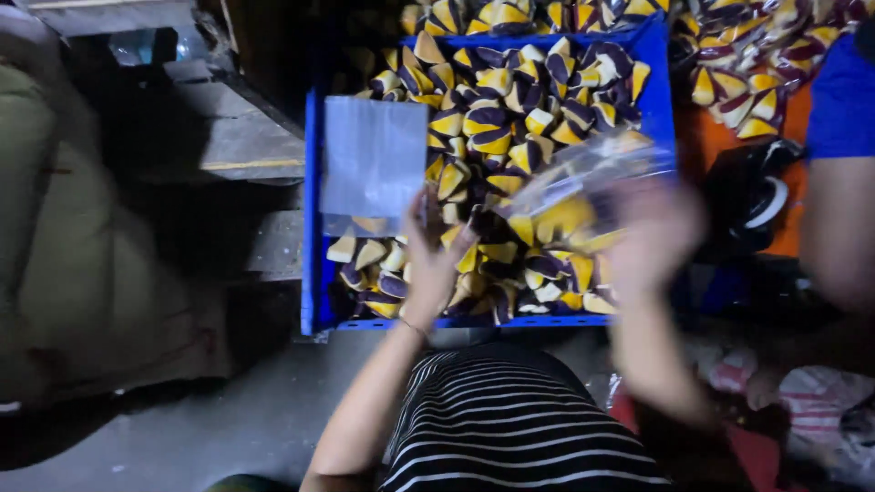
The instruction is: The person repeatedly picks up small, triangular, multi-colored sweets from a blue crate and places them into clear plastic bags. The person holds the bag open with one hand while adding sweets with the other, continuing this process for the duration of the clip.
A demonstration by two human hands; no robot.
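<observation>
**Clear bag held over a crate of striped pieces**

The clear plastic bag point(583, 178) is up in the air above the right half of the blue crate point(313, 210), slanting from near centre toward the far right. It is partly filled with the same yellow, purple and white folded pieces point(510, 109) that crowd the crate. The right hand point(658, 232) is closed around the bag's right part, though motion blur hides the exact finger grip. The left hand point(433, 260) is just beside the bag's lower left end, fingers spread and half open; whether it touches the bag or the pieces below it cannot be told.

The bag looks thin, soft and slippery, and light even with pieces inside. It will likely sag wherever it is unsupported, so the mouth edge and the underside of the filled part seem the sensible places to take hold. The pieces look like soft fabric, not fragile.

A flat stack of empty clear bags point(374, 157) lies over the crate's far left corner. Further right, more pieces sit on an orange surface point(729, 137), beside another person's arm in a blue sleeve point(843, 100). To the left is a dim stuffed sack point(64, 264) on the floor point(228, 428).
</observation>
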